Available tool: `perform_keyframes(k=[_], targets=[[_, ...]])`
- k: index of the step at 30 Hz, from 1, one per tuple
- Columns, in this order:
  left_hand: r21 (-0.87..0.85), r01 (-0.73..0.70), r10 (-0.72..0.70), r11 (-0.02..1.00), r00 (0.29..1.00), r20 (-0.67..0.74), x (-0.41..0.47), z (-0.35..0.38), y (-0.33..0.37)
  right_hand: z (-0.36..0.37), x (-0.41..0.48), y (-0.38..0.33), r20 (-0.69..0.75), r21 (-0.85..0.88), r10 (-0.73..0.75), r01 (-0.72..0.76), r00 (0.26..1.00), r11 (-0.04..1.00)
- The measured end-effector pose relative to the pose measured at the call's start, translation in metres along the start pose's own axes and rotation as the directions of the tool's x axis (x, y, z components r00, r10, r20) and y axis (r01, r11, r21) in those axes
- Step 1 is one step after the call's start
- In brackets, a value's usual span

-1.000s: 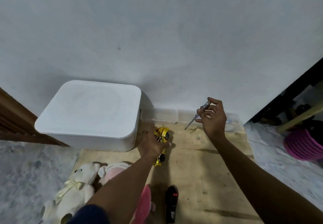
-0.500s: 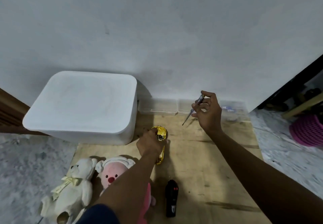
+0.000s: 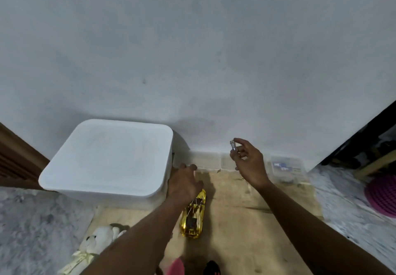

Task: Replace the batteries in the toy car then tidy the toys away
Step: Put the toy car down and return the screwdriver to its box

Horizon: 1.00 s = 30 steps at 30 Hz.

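The gold toy car (image 3: 194,216) lies on the wooden board (image 3: 246,231), right way up, nose toward me. My left hand (image 3: 184,183) hovers just beyond the car's far end with fingers spread, reaching toward the clear plastic boxes (image 3: 206,160) by the wall; it holds nothing. My right hand (image 3: 249,164) is raised over the board's far edge and pinches a small screwdriver (image 3: 234,147), its clear handle pointing up. A black remote control (image 3: 212,269) peeks in at the bottom edge.
A large white lidded bin (image 3: 111,159) stands left against the wall. A cream teddy bear (image 3: 94,244) and a pink plush (image 3: 176,267) lie at the board's near left. Another clear box (image 3: 288,168) with small parts sits far right. A pink basket (image 3: 383,195) is on the floor at right.
My left hand let go of the car, which now rests on the board, and moved toward the clear boxes. My right hand turned the screwdriver upright. The view tilted upward.
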<state>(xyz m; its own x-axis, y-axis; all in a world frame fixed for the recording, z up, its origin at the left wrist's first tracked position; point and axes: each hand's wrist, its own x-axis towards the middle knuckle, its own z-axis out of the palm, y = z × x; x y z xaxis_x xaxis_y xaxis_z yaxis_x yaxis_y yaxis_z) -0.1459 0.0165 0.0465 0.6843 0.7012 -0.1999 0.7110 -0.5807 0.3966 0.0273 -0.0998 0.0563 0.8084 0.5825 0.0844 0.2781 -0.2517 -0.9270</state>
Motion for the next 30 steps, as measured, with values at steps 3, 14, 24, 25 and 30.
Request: perform_keyframes(k=[3,14,24,25,30], targets=[[0.067,-0.061,0.057,0.996,0.997,0.049,0.022,-0.019,0.005,0.012,0.013,0.002,0.142,-0.191,0.015,0.013,0.99,0.982],[0.662,-0.222,0.05,0.716,0.962,0.268,0.103,-0.003,0.0,0.065,0.046,0.037,0.62,-0.718,0.068,0.531,0.781,0.451],[0.758,-0.299,0.069,0.58,0.945,0.32,0.133,0.031,-0.013,0.091,0.045,0.044,0.666,-0.732,0.068,0.633,0.743,0.254],[0.757,-0.3,0.069,0.581,0.944,0.321,0.133,0.032,-0.014,0.092,0.043,0.044,0.667,-0.732,0.081,0.631,0.741,0.257],[0.7,-0.296,0.072,0.65,0.941,0.331,0.135,0.029,-0.013,0.093,0.045,0.043,0.664,-0.725,0.072,0.617,0.744,0.307]])
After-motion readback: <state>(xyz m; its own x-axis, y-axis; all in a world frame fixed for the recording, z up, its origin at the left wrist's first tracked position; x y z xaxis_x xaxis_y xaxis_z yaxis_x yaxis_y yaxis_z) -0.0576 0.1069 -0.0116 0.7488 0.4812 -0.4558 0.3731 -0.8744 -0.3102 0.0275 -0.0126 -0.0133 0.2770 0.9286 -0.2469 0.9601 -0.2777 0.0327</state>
